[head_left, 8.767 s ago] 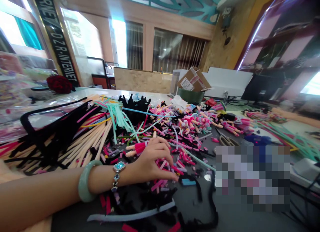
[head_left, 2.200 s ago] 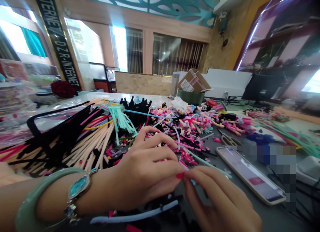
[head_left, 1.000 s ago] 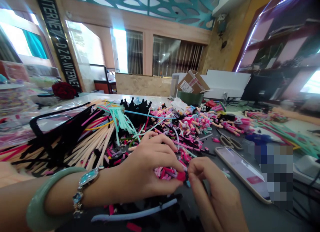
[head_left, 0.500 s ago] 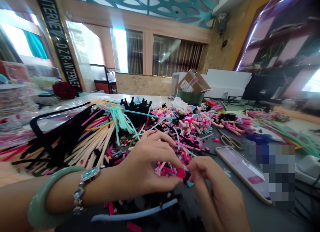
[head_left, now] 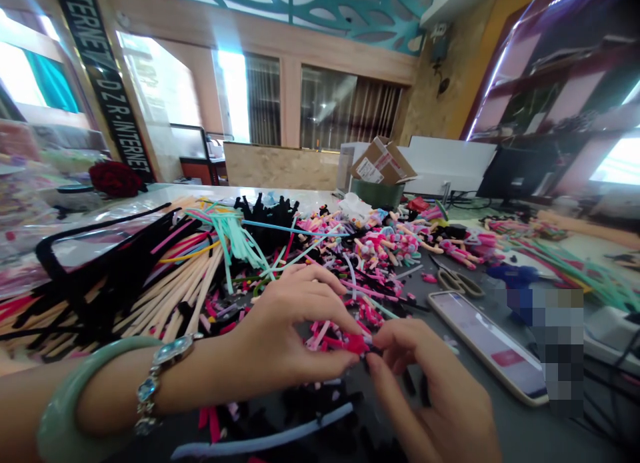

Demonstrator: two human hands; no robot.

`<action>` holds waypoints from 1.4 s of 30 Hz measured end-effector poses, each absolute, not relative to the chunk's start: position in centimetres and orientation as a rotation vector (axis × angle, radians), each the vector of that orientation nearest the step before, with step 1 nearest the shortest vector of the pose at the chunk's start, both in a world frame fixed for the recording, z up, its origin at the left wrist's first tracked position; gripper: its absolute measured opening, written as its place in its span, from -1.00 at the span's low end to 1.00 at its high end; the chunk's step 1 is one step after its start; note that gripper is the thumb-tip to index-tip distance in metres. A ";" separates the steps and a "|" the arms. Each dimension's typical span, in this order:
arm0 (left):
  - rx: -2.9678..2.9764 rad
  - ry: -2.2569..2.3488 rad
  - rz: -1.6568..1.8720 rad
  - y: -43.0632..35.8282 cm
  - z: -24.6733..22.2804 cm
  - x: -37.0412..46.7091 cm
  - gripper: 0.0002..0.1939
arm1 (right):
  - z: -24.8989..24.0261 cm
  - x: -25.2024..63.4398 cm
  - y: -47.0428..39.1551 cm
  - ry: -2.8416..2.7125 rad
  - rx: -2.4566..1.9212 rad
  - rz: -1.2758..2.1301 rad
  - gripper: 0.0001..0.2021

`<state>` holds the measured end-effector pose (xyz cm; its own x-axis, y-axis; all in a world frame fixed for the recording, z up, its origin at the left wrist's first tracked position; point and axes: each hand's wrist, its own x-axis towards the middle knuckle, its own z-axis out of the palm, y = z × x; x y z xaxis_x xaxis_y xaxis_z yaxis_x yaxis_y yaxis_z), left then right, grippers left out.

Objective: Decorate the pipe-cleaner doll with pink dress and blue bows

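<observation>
My left hand (head_left: pixel 295 323) pinches a small hot-pink fuzzy piece (head_left: pixel 356 344), which looks like pipe cleaner, between thumb and forefinger. From the other side, my right hand (head_left: pixel 433 380) closes its thumb and forefinger around the piece's right end, where a dark bit shows. The fingertips partly cover it, so its full shape is hidden. Below the hands lies a pale blue pipe cleaner (head_left: pixel 270 440) on the dark work surface. Short pink and black cut pieces are heaped under and behind my left hand.
Bundles of beige pipe cleaners (head_left: pixel 175 283) and mint-green ones (head_left: pixel 240 240) lie at left. Small pink figures (head_left: pixel 390 240) are piled behind the hands. Scissors (head_left: pixel 457 276) and a phone (head_left: pixel 490 346) lie at right. A cardboard box (head_left: pixel 384 162) stands at the back.
My right thumb has moved slightly down and left, opening a little from the forefinger. The pink piece has turned slightly between the fingers. The whole view has shifted a little.
</observation>
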<state>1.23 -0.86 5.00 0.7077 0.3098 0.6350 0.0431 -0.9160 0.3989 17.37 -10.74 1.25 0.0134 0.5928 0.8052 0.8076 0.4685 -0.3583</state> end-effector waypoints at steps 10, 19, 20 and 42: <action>2.578 0.250 1.052 -0.6 4.4 1.2 -0.90 | 1.0 17.3 -10.7 -1.675 -1.256 -0.247 -0.88; 2.560 0.225 1.102 -0.3 5.4 0.9 -0.91 | 0.1 17.5 -11.1 -1.625 -1.254 -0.205 -0.82; 2.558 0.222 1.104 -0.2 5.5 0.9 -0.91 | 0.0 17.5 -11.2 -1.608 -1.276 -0.217 -0.80; 2.490 0.170 1.109 -0.6 6.0 1.0 -0.89 | 0.6 17.4 -11.0 -1.619 -1.208 -0.614 -0.98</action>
<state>0.96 -0.61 5.96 0.6763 0.2707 0.6851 -0.0534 -0.9096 0.4121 17.42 -11.02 0.61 -0.0188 0.4151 0.9096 0.9137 0.3765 -0.1529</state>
